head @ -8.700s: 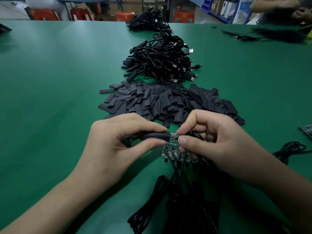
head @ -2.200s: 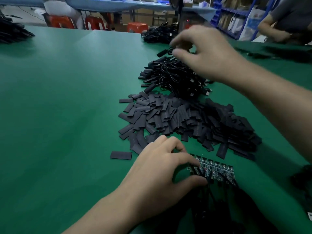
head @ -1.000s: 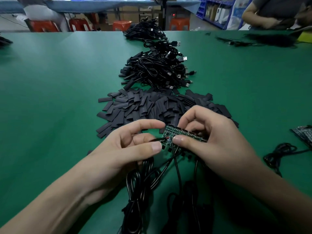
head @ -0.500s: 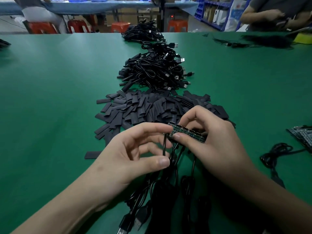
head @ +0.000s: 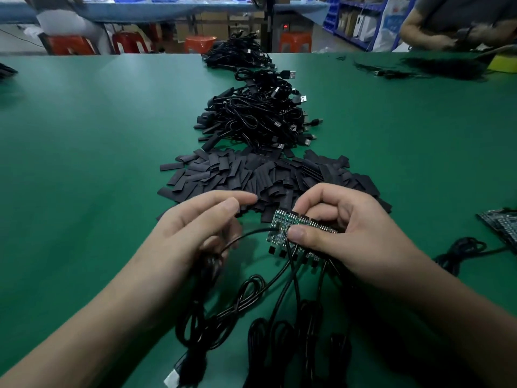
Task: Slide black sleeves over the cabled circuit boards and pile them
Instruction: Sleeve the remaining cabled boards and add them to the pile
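Note:
My right hand [head: 352, 231] pinches a green strip of joined circuit boards [head: 288, 221] between thumb and fingers, just above the table. Several black cables [head: 282, 298] hang from the strip and coil toward me. One of them arcs left into my left hand [head: 193, 231], whose curled lower fingers hold that cable [head: 246, 234]; its index finger points at the sleeves. A heap of flat black sleeves [head: 265, 175] lies right behind both hands. Farther back sits a pile of sleeved cables [head: 257, 119] with USB plugs.
The green table [head: 84, 163] stretches left and right. More circuit boards [head: 500, 222] and a loose cable coil [head: 461, 247] lie at the right edge. Another cable heap [head: 237, 56] sits at the far edge. A person [head: 461, 21] works at the far right corner.
My left hand has drawn back to the left from the strip's end, taking one cable with it. My right hand has lowered the strip slightly and keeps its pinch.

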